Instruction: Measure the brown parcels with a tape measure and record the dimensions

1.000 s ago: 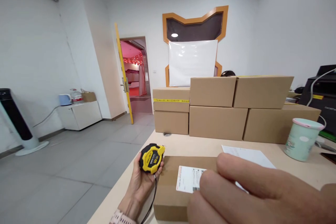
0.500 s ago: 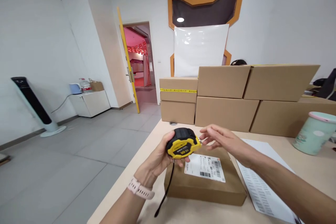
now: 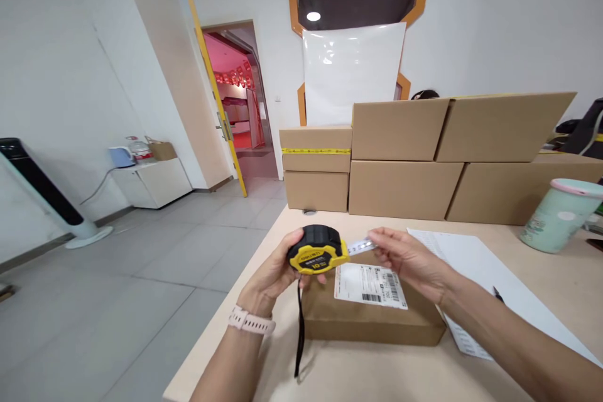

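My left hand (image 3: 273, 270) grips a yellow and black tape measure (image 3: 318, 250) just above the near left corner of a flat cardboard box (image 3: 372, 317). A black wrist strap (image 3: 298, 333) hangs from the tape measure. My right hand (image 3: 407, 257) pinches the end of the tape blade (image 3: 360, 245), with a short length drawn out of the case. The box lies on the light wooden table (image 3: 358, 370) and carries a white shipping label (image 3: 370, 284) on top.
A printed sheet (image 3: 490, 270) with a pen (image 3: 499, 294) lies right of the box. Stacked cardboard boxes (image 3: 405, 163) line the table's far edge. A mint cup (image 3: 558, 215) stands at the right. Left of the table is open grey floor with a tower fan (image 3: 42, 191).
My right hand has gone from near the camera to the tape measure and taken the blade's tip, drawing it out a little. My left hand raised the tape measure over the box.
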{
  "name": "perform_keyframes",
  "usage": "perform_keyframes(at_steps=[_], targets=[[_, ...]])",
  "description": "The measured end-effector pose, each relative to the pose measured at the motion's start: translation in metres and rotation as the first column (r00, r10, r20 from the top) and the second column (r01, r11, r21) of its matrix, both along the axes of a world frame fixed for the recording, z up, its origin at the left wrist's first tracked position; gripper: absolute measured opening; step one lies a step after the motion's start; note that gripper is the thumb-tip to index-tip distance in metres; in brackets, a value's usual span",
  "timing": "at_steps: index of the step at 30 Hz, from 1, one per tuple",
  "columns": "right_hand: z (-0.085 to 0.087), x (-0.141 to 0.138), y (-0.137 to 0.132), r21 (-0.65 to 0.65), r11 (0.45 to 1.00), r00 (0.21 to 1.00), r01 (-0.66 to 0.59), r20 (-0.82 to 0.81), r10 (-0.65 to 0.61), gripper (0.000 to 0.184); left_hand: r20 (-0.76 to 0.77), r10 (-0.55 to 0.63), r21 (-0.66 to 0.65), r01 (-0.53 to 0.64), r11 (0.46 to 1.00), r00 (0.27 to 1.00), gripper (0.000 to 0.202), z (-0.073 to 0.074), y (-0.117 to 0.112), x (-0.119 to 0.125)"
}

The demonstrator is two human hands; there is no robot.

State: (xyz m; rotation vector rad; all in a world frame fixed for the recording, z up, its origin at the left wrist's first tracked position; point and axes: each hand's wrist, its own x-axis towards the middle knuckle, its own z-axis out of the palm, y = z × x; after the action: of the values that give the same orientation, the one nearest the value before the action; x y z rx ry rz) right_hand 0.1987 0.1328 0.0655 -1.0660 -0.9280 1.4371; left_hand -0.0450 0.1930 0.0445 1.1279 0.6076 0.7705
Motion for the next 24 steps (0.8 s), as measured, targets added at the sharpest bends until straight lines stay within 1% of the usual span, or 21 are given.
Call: perform_keyframes(at_steps=[2, 3, 5, 7, 9, 11, 13, 15, 20, 22, 24], targets=[[-0.003, 0.023, -0.003, 0.018, 0.995, 0.995, 0.102, -0.019, -0.102, 0.03, -0.017, 0.057, 0.032, -0.057, 0.998, 0.998, 0.062, -0.004, 0.004, -0.019], [-0.008, 0.037, -0.005, 0.021, 0.988, 0.988, 0.154, -0.024, -0.154, 0.03, -0.03, 0.084, 0.043, -0.083, 0.996, 0.996, 0.06, -0.006, 0.007, -0.029], [-0.022, 0.065, -0.01, 0.007, 0.973, 0.973, 0.23, -0.019, -0.229, 0.029, -0.064, 0.125, 0.047, -0.122, 0.991, 0.99, 0.057, -0.012, 0.015, -0.048], [-0.041, 0.086, -0.016, -0.04, 0.967, 0.968, 0.253, 0.008, -0.253, 0.03, -0.095, 0.148, 0.035, -0.145, 0.989, 0.984, 0.053, -0.018, 0.023, -0.061], [-0.059, 0.097, -0.021, -0.091, 0.968, 0.972, 0.236, 0.043, -0.233, 0.032, -0.117, 0.153, 0.022, -0.151, 0.988, 0.981, 0.049, -0.023, 0.029, -0.067], [-0.074, 0.1, -0.023, -0.115, 0.97, 0.975, 0.214, 0.08, -0.206, 0.034, -0.135, 0.151, 0.007, -0.151, 0.988, 0.979, 0.046, -0.026, 0.032, -0.069], [-0.083, 0.098, -0.024, -0.112, 0.973, 0.974, 0.2, 0.129, -0.185, 0.036, -0.15, 0.155, -0.01, -0.159, 0.987, 0.976, 0.044, -0.028, 0.032, -0.07], [-0.086, 0.094, -0.024, -0.095, 0.978, 0.968, 0.184, 0.189, -0.163, 0.036, -0.158, 0.166, -0.027, -0.173, 0.985, 0.973, 0.041, -0.031, 0.032, -0.071], [-0.082, 0.087, -0.028, -0.054, 0.986, 0.941, 0.16, 0.308, -0.136, 0.037, -0.16, 0.178, -0.063, -0.19, 0.98, 0.971, 0.039, -0.037, 0.033, -0.077], [-0.085, 0.087, -0.03, -0.058, 0.984, 0.931, 0.168, 0.339, -0.139, 0.038, -0.168, 0.182, -0.076, -0.197, 0.978, 0.969, 0.042, -0.039, 0.034, -0.078], [-0.092, 0.088, -0.033, -0.062, 0.98, 0.919, 0.191, 0.363, -0.156, 0.039, -0.182, 0.193, -0.091, -0.212, 0.973, 0.964, 0.045, -0.043, 0.035, -0.079]])
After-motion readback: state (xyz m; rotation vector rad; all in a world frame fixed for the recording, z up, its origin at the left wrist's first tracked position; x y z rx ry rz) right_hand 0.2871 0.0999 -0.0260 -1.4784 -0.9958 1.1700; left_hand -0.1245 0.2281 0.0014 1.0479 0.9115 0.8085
